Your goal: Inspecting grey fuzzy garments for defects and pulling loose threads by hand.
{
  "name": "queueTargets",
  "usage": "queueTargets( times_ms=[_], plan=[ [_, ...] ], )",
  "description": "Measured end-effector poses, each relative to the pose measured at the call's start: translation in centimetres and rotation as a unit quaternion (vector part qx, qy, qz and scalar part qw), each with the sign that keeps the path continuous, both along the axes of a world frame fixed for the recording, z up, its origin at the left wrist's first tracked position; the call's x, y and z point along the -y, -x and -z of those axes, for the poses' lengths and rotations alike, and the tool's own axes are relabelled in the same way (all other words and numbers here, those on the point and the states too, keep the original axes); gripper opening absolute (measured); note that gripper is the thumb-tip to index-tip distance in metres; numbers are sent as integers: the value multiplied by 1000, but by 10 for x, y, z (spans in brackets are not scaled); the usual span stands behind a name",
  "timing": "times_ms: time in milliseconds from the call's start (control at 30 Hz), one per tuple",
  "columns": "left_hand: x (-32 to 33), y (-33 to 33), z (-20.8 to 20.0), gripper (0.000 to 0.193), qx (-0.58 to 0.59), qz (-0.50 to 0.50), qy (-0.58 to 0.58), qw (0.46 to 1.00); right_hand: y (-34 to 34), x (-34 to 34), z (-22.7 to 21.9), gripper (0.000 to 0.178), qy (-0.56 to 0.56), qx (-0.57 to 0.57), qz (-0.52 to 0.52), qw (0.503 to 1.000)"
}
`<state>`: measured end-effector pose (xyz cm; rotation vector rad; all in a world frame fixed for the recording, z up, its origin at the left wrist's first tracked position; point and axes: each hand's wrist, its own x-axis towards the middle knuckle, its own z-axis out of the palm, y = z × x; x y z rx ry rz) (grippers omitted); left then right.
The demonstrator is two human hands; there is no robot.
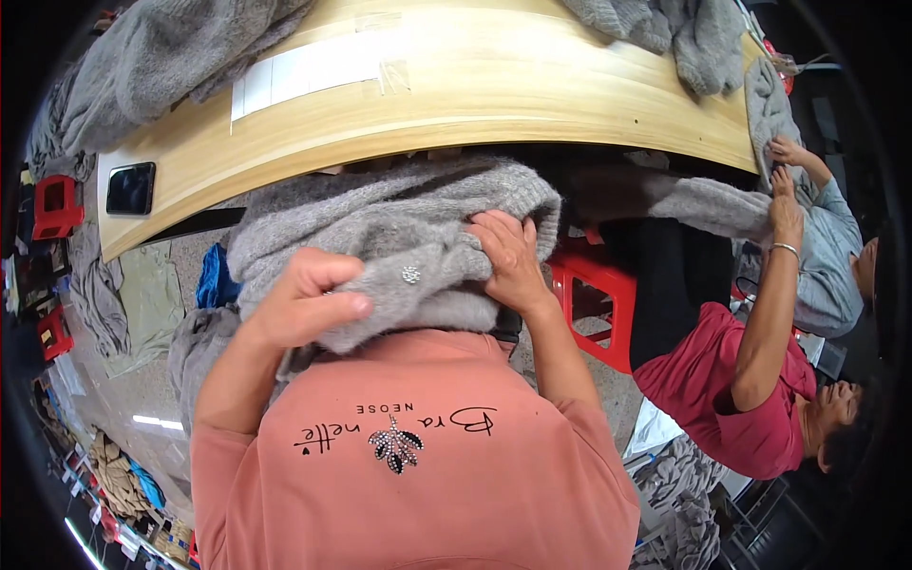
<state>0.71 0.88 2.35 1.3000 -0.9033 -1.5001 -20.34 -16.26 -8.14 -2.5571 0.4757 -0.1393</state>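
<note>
A fuzzy grey knit garment (pixel 332 214) lies bunched across my lap, against the table's near edge. My left hand (pixel 318 299) pinches one edge of it between thumb and fingers, holding up a flap. On that flap sits a small sparkling round button (pixel 410 275), just right of my left thumb. My right hand (pixel 511 256) grips the knit farther right, its fingers curled over the folds beside a ribbed band. Part of each hand's grip is hidden by the cloth.
On the wooden table (pixel 532 85) lie a black phone (pixel 130 188), taped white paper (pixel 304 76) and grey knits (pixel 180 57). A red stool (pixel 594 294) stands at right. Two co-workers, one in a dark red shirt (pixel 698 399), handle grey knitwear (pixel 712 204). Garments (pixel 147 294) lie left.
</note>
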Motion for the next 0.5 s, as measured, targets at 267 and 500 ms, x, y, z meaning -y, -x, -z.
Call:
queueTargets(
  times_ms=[267,500],
  plan=[
    [-48,14,25,26,511,-70,-38,856,19,16,14,29,-137,295,230,917],
    [-64,1,-3,15,227,-22,-111,967,57,61,-1,16,-71,482,420,766]
  ],
)
